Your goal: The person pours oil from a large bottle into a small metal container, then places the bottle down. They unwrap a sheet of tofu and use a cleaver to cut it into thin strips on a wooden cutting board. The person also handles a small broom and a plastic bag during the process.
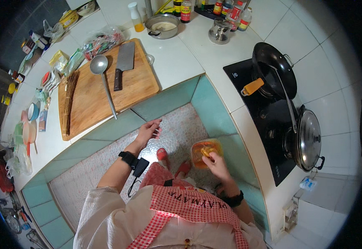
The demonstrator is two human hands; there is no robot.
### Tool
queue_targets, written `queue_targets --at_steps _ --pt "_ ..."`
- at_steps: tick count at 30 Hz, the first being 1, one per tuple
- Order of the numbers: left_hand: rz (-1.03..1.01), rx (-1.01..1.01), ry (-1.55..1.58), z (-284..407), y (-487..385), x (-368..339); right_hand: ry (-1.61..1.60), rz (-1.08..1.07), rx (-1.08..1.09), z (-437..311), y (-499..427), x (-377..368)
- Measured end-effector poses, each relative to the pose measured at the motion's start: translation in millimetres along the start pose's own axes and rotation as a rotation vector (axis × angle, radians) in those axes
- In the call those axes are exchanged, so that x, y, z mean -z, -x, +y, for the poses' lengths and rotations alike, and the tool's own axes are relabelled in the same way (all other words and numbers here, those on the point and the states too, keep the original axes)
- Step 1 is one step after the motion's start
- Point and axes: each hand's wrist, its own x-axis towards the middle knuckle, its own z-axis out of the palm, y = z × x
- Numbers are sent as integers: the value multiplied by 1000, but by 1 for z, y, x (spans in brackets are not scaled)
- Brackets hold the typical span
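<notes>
My left hand (149,133) is held out over the floor, fingers loosely bent and apart, with nothing in it. On the right, my right hand (215,165) grips a yellow-orange item (207,152) at a translucent orange plastic container (196,155); what the item is, and how the container is supported, I cannot tell. A wooden cutting board (90,102) lies on the counter at the upper left. Across it rest a metal ladle (99,64), a cleaver with a dark handle (126,57) and a bamboo brush (70,102). Both hands are apart from these tools.
On the black cooktop (252,121) stand a dark wok (272,74) with an orange-handled utensil (252,87) and a lidded pot (310,140). A steel pan (162,26), a glass jar (219,31) and several bottles (185,11) line the back. The counter edge (181,82) curves around me.
</notes>
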Motion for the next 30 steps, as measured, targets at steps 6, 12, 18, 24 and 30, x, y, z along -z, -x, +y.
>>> queue_targets --at_steps 6,12,18,24,30 --pt "-38 -11 120 17 -112 -50 -173 79 -400 52 9 7" --pt "16 -19 394 24 -224 -88 -51 84 -472 86 16 12" --pt "50 -47 447 26 -281 -113 -53 120 -447 108 18 -4" --pt "98 -109 473 16 -313 -117 -226 149 -552 114 14 -2" --pt "61 -269 399 14 -319 -121 -71 98 -542 157 15 1"
